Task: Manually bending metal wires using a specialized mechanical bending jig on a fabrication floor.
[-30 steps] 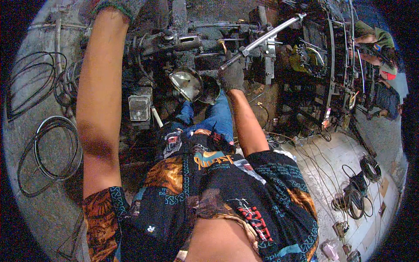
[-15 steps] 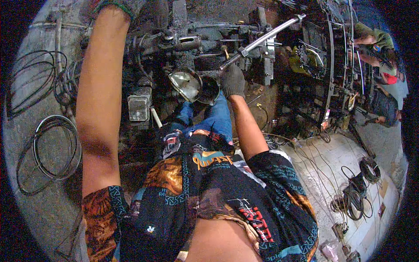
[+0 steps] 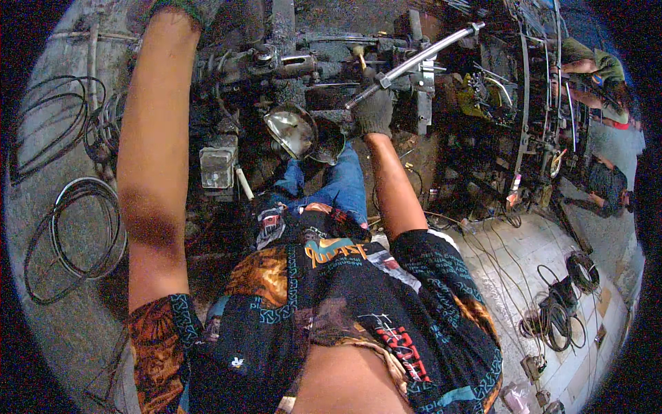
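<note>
My right hand [image 3: 374,109], in a dark grey knit glove, closes around what looks like a small brush [image 3: 360,56] with a pale tip pointing away from me. It is over the dark, grimy machine [image 3: 296,65], just beside the threaded end of a shiny metal bar [image 3: 431,54] that slants to the far right. My left arm reaches far forward. Only the green-edged glove cuff of my left hand [image 3: 176,10] shows clearly at the top edge; the fingers are hidden. Nearer me are a shiny round metal bowl [image 3: 291,130] and a darker bowl [image 3: 328,145].
A grey box [image 3: 218,168] and a white tube [image 3: 245,184] stand left of my legs. Coiled cables [image 3: 86,228] lie on the left floor, more coils [image 3: 557,314] on the right. A metal rack [image 3: 524,110] stands right, with other people [image 3: 603,90] beyond it.
My right hand has moved forward, away from me, carrying the small brush across the machine. The metal bar stays in place. My left arm has shifted slightly left.
</note>
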Available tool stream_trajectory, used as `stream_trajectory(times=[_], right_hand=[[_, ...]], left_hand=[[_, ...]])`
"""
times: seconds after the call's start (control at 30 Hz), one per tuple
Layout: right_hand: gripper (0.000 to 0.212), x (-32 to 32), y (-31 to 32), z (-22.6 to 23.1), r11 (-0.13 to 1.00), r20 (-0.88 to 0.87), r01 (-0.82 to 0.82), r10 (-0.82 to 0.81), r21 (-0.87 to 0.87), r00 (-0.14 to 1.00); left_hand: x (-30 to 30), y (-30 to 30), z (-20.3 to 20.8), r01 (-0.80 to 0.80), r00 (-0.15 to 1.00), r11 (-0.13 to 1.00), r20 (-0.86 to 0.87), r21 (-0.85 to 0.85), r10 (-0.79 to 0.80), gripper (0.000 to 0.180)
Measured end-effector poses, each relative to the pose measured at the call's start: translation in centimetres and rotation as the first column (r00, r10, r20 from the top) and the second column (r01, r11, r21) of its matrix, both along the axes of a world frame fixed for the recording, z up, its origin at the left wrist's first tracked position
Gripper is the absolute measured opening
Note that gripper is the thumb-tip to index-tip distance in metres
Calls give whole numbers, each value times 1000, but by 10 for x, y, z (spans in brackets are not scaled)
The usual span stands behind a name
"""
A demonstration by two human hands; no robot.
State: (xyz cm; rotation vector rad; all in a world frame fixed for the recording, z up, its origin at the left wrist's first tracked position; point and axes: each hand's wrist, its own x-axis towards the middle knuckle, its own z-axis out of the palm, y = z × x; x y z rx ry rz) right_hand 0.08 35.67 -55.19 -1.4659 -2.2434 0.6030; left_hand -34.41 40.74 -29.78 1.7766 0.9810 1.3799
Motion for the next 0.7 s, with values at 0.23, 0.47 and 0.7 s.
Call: stream_trajectory(times=[0.23,0.47,0.7], right_hand=[[28,6,-30,48,939,176,94,-36,-331,984],[19,7,-14,14,977,146,34,-2,-211,989],[26,3,-19,14,986,-35,73,-79,-147,996]], left_hand=[[-7,-8,19,-8,330,778,-732,629,596,19],[-3,-8,19,-215,778,943,-539,256,324,25],[12,-20,27,-320,905,947,-305,-28,297,24]])
